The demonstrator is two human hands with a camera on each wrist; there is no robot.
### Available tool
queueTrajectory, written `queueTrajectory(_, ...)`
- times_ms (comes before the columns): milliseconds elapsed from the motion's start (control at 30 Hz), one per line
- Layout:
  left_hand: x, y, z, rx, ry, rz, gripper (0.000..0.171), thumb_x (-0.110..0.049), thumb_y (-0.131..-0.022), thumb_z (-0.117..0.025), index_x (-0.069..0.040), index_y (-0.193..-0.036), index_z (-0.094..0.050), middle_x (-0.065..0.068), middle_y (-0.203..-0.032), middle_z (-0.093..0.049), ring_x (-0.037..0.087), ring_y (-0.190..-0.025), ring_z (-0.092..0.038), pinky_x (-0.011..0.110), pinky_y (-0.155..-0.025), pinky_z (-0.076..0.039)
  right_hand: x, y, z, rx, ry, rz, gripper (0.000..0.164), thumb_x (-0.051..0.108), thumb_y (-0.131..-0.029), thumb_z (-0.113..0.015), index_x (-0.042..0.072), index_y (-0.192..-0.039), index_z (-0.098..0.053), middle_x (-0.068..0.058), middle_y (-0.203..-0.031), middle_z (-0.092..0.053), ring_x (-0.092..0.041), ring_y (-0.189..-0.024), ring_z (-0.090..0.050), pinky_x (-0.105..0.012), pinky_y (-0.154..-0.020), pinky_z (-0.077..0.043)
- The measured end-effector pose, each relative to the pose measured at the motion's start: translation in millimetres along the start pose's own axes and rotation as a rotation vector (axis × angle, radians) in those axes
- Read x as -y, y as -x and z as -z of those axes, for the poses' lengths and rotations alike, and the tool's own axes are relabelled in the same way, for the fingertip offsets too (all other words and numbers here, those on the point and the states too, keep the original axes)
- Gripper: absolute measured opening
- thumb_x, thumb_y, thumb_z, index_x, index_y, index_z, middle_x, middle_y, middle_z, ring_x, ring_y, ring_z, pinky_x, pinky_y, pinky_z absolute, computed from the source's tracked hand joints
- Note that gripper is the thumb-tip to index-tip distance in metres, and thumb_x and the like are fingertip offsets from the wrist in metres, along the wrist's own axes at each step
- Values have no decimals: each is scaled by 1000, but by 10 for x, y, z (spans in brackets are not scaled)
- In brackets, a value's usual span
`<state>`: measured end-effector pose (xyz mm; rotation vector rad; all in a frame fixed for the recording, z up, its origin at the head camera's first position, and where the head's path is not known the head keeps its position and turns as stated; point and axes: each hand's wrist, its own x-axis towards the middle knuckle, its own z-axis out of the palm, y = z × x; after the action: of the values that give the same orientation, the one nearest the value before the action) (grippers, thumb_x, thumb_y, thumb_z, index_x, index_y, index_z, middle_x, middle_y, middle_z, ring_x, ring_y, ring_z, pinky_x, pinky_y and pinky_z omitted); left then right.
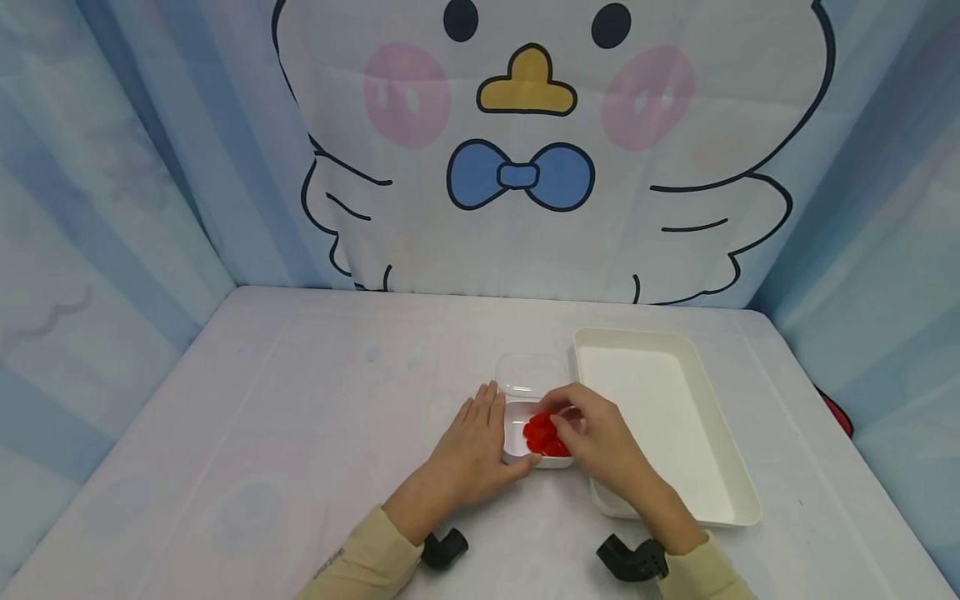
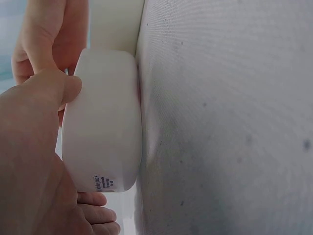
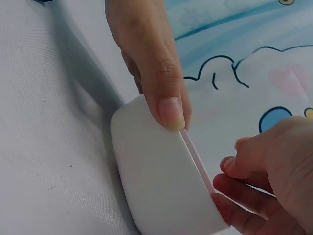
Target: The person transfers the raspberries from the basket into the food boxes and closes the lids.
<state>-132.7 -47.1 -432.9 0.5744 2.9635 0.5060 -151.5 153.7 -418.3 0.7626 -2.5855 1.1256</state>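
Observation:
A white plastic box (image 1: pixel 517 427) stands on the table with several glossy red pieces (image 1: pixel 542 432) inside, their kind too small to make out. Along the box's left side lies my left hand (image 1: pixel 471 450), fingers straight and thumb on the near rim. The left wrist view shows that thumb (image 2: pixel 73 88) over the edge of the box, above small printed text. My right hand (image 1: pixel 600 433) reaches over the right rim, its bent fingers and thumb at the red pieces. Whether it pinches one I cannot tell. In the right wrist view its fingertips (image 3: pixel 225 183) are at the rim.
A clear plastic lid (image 1: pixel 531 373) lies just behind the box. Close on the right is a large shallow white tray (image 1: pixel 720 433), partly behind my right forearm. The white-covered table (image 1: pixel 300 450) ends at a printed curtain (image 1: pixel 517 250), with striped curtains at both sides.

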Motion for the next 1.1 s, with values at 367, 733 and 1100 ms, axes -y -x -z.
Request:
queueTrajectory(367,-10,-10,-2,17,12,18,96,-62,-89,-57,-1,-154,-22,19,-163,-25,35,-152,-22,49,-122,-26,-16,-2,131,-42,24,-81,26,-1,-86,-71,10,-109,-66,-3,-105,-70,-18,-95,-68,-38,-84,-60)
queueTrajectory(733,-22,1,11,38,26,37,98,-64,-89,-56,-2,-155,-19,17,-164,-22,34,-153,-19,48,-123,-24,-133,-5,298,-121,41,-122,22,-3,-90,-64,8,-109,-65,-5,-105,-70,-19,-96,-67,-42,-86,-59)
queueTrajectory(1100,-19,-13,1,36,14,28,97,-63,-90,-55,0,-155,-20,18,-164,-22,34,-153,-20,47,-123,-25,-228,10,366,-163,52,-147,22,-5,-90,-62,5,-109,-66,-9,-106,-70,-23,-96,-67,-46,-85,-58)
